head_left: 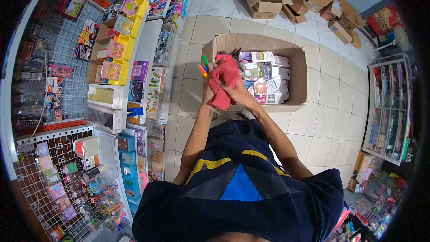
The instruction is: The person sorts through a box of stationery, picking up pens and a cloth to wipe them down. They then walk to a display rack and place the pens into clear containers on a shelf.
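A red cloth (pixel 225 77) is bunched between my two hands, above the left part of an open cardboard box (pixel 299 78). My left hand (pixel 208 90) is wrapped round the cloth's left side, and a green marker (pixel 205 60) and an orange one (pixel 203 70) stick out beside its fingers. From the right, my right hand (pixel 240 93) presses on the cloth with its fingers closed. Small packaged goods (pixel 274 71) fill the box, which stands on the tiled floor. The cloth partly hides the fingers and the lower ends of the markers.
Shelves with yellow bins (pixel 130 40) and packaged goods run along the left, above a wire rack (pixel 36 183). More open cardboard boxes (pixel 264 9) stand on the floor at the top. A glass display case (pixel 390 107) is on the right.
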A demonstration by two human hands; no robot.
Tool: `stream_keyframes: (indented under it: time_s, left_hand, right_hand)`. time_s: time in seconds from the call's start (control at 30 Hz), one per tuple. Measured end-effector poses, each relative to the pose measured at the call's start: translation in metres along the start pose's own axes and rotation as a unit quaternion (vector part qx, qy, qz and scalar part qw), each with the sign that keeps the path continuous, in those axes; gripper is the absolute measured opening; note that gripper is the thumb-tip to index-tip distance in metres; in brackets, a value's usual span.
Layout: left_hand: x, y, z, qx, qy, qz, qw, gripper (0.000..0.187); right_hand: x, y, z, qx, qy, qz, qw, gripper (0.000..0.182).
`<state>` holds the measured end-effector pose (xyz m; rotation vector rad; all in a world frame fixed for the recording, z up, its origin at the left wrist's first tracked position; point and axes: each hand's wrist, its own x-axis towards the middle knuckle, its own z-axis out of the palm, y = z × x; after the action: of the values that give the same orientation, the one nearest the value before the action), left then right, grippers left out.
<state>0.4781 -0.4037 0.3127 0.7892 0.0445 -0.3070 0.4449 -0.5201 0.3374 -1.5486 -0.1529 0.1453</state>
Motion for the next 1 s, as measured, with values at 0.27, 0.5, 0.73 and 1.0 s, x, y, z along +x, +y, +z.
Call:
stream_keyframes:
  time_s: [0.27,0.5,0.73,1.0]
  left_hand:
    - [-0.012,0.0,-0.008,-0.028,-0.03,0.012,0.999,0.051]
    - [-0.023,0.005,-0.006,0.122,-0.04,0.02,0.992,0.055]
    - [-0.027,-0.002,-0.001,0.057,0.026,-0.068,0.996,0.046]
    - [-0.013,-0.015,-0.009,0.114,0.143,-0.02,0.983,0.054]
  right_hand:
    - [-0.009,-0.001,-0.007,0.077,-0.094,0.087,0.989,0.05]
    - [-0.019,0.0,-0.017,0.24,-0.088,0.269,0.929,0.062]
    - [-0.011,0.021,-0.013,0.035,-0.037,0.073,0.996,0.057]
    - [-0.007,0.031,-0.006,0.028,-0.008,0.018,0.999,0.056]
